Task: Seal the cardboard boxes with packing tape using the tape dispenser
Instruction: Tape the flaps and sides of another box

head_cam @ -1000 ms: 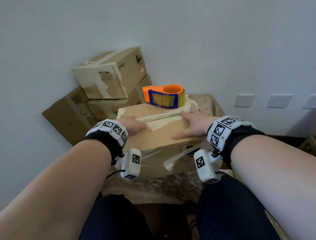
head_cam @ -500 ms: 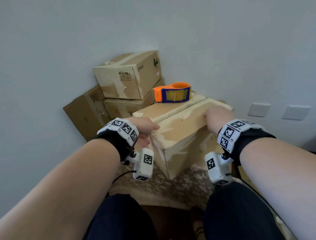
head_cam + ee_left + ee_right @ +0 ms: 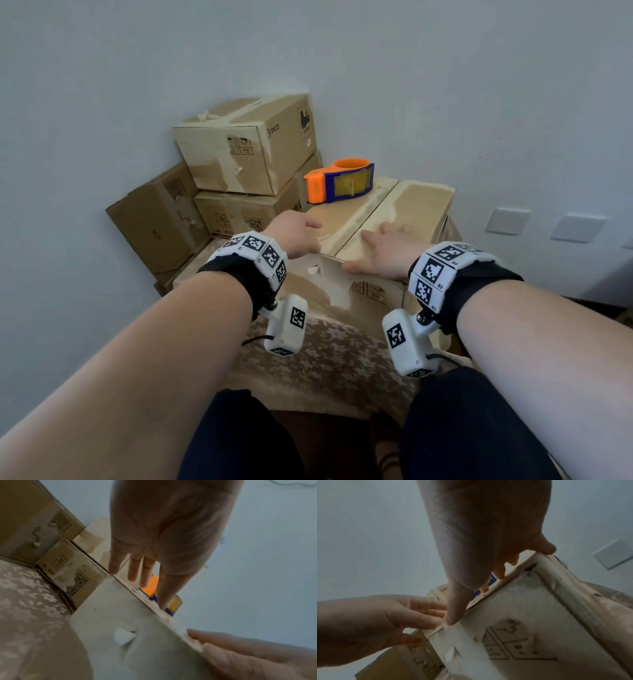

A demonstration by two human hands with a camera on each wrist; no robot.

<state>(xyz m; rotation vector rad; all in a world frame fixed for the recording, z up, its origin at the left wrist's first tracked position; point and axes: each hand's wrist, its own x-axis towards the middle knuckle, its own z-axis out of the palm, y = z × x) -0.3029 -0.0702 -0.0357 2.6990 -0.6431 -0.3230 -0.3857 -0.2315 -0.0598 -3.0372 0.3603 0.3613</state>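
Observation:
A worn cardboard box stands on the cloth-covered table, its top seam running away from me. The orange and blue tape dispenser rests on the box's far left corner. My right hand lies flat on the right flap at the near edge, fingers straight. My left hand is over the near left corner of the top, fingers loosely extended and holding nothing. The left wrist view shows the left hand just above the top, with the dispenser beyond it. In the right wrist view the right hand lies on the box.
Three more cardboard boxes are stacked at the back left: a top one, one beneath it and one leaning. The patterned cloth covers the table in front. The wall with switch plates stands close behind.
The box has been turned about a quarter, so its seam now points away from me. Both hands left its sides and came onto the top. The dispenser rode along on it.

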